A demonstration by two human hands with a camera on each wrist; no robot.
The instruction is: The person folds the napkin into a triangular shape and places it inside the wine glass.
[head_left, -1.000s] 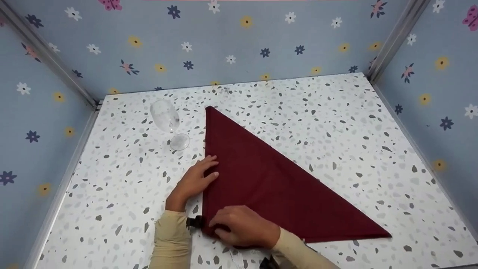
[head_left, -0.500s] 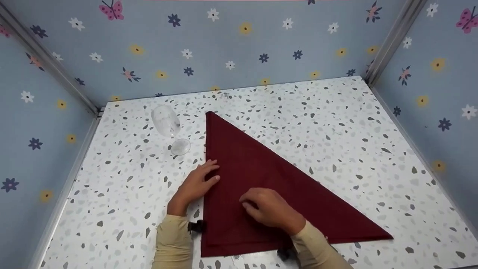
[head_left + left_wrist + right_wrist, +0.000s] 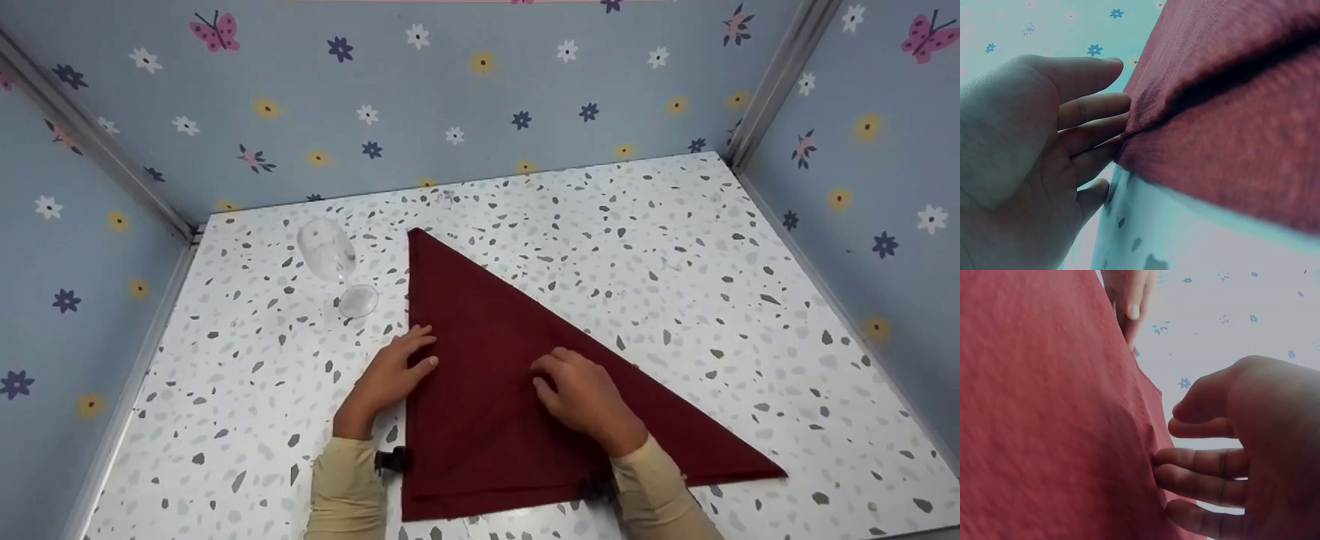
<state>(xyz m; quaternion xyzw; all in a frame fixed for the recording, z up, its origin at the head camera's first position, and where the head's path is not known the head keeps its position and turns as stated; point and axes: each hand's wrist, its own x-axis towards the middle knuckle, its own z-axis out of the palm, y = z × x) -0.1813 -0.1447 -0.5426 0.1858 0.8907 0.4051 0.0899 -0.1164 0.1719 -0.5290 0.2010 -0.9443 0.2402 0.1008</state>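
Observation:
A dark red cloth napkin (image 3: 487, 390), folded into a triangle, lies flat on the speckled table. Its long slanting edge runs from the far corner down to the right corner. On its left edge my left hand (image 3: 386, 379) rests with fingers extended; in the left wrist view the fingertips (image 3: 1120, 107) touch the cloth border. Over the middle of the napkin is my right hand (image 3: 585, 394), its fingers loosely bent. From the right wrist view, the lower fingertips (image 3: 1165, 475) meet the cloth and nothing is pinched. A narrow strip shows along the napkin's near edge.
A clear stemmed glass (image 3: 326, 250) stands left of the napkin's far corner, beyond my left hand. Blue panels (image 3: 480, 97) with flowers and butterflies enclose the table (image 3: 675, 225) at the back and both sides. Dark straps show on both wrists.
My right hand has moved from the near left corner up and right across the napkin. That corner now lies flat and uncovered. The left hand stays at the left edge.

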